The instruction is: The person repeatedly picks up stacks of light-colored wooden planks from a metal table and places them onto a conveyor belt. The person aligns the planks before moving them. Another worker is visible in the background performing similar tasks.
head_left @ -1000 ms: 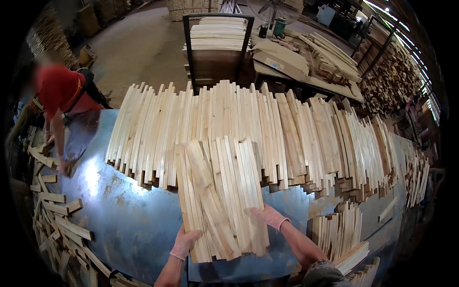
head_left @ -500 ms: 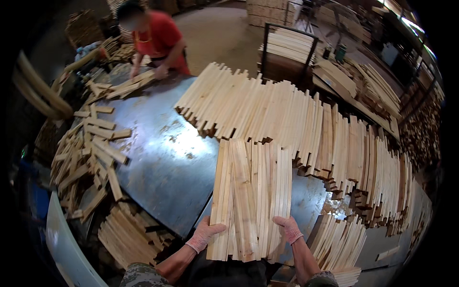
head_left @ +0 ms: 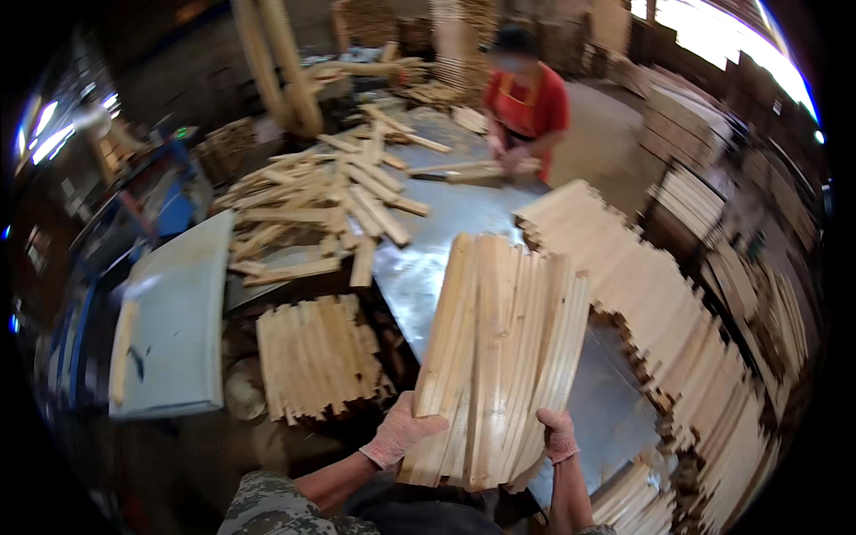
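A bundle of wooden slats (head_left: 499, 357) is gripped at its lower end by the left hand (head_left: 403, 434) and right hand (head_left: 557, 435), low in the frame. The slats are best squeezed evenly and kept level, so none slides out over the desk (head_left: 428, 267).

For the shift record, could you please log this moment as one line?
left hand: grips slat bundle | right hand: grips bundle's other side | bundle: lifted over metal table | slat stack: lower left | person in red: far end
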A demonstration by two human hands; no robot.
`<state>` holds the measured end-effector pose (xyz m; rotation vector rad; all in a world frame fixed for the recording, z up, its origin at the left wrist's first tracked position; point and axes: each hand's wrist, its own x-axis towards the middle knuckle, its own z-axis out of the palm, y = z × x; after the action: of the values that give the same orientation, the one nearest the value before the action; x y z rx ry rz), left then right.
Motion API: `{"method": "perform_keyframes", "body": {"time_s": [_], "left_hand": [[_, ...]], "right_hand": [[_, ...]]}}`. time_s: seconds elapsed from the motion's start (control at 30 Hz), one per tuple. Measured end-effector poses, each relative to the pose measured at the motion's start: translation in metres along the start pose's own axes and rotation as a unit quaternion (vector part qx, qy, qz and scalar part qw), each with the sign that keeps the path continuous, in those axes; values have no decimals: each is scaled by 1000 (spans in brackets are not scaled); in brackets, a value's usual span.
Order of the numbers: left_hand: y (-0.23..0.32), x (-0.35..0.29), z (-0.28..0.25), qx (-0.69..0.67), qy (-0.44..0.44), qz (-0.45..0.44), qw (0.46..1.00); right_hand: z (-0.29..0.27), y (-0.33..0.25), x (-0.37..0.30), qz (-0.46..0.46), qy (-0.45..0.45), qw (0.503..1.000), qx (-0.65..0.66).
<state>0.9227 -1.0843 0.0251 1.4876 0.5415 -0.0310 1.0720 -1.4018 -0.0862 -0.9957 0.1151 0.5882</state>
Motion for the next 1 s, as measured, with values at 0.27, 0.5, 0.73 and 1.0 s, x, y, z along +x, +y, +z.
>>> {"method": "perform_keyframes", "body": {"time_s": [0.27, 0.5, 0.73, 1.0], "left_hand": [[-53, -95, -133, -89, 173, 30, 980], [-74, -229, -286, -207, 282, 58, 935], [-128, -332, -456, -312, 343, 82, 882], [-178, -375, -645, -388, 332, -3, 860]], "right_hand": [[180, 41, 20, 41, -168, 977, -125], [371, 154, 12, 118, -300, 920, -224], [551, 283, -12, 197, -372, 831, -364], [718, 414, -36, 152, -423, 775, -444]]}}
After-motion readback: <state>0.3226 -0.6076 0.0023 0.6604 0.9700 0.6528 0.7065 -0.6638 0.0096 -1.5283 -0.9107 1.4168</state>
